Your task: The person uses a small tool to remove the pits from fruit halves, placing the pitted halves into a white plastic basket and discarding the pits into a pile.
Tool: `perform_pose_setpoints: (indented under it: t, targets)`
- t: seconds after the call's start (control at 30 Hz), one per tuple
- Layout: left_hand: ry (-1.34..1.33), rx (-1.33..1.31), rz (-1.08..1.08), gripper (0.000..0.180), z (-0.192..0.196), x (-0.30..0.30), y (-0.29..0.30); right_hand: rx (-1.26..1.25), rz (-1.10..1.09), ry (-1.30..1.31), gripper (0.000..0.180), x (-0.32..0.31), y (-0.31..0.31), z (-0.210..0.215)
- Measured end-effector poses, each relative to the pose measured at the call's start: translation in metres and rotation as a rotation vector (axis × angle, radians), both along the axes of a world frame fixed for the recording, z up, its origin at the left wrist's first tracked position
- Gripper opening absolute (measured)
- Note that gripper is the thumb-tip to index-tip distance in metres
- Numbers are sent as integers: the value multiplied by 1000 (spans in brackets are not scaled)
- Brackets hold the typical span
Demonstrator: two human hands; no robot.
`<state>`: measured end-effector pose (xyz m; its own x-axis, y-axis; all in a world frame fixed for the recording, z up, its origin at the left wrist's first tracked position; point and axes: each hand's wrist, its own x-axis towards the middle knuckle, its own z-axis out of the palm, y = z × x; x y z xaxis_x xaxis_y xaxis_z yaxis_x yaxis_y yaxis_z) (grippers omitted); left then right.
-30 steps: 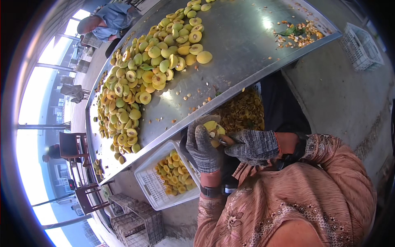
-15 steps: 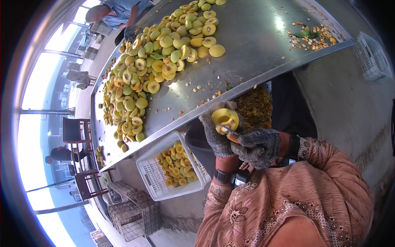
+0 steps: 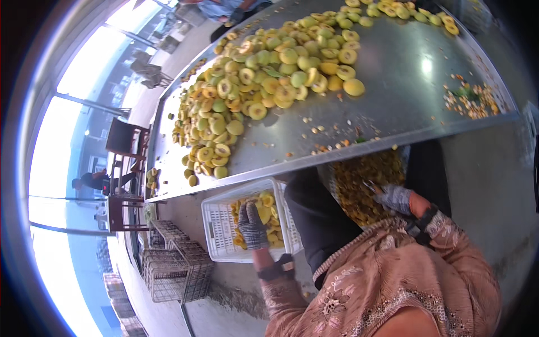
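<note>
We see the gloved left hand (image 3: 252,226) lowered over the white plastic crate (image 3: 216,224) of halved yellow fruit (image 3: 268,216); whether its fingers are curled or spread we cannot tell. The gloved right hand (image 3: 394,197) rests closed above a heap of pits and scraps (image 3: 365,185). Halved fruit (image 3: 264,84) covers the steel table (image 3: 404,106) beyond.

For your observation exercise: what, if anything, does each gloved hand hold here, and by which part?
It cannot be told. The left hand reaches into the white crate of halved fruit, palm hidden. The right hand hangs over the pile of pits, its grip unclear.
</note>
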<state>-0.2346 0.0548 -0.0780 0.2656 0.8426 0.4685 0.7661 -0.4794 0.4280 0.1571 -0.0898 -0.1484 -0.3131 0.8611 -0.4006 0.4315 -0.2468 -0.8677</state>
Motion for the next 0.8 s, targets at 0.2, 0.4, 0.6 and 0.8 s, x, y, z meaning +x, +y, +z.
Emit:
perform_pose_setpoints:
  t: [0.2, 0.4, 0.6, 0.8]
  targets:
    - [326, -30, 525, 58, 35, -66, 82, -274, -178, -78, 31, -4, -11, -1]
    - [364, -498, 662, 63, 28, -51, 209, -361, -370, 61, 31, 0, -11, -16]
    - [-161, -603, 409, 59, -33, -29, 271, -554, -493, 163, 33, -9, 10, -1]
    - [245, -511, 402, 52, -7, 122, 241, -316, -353, -64, 35, -5, 3, -6]
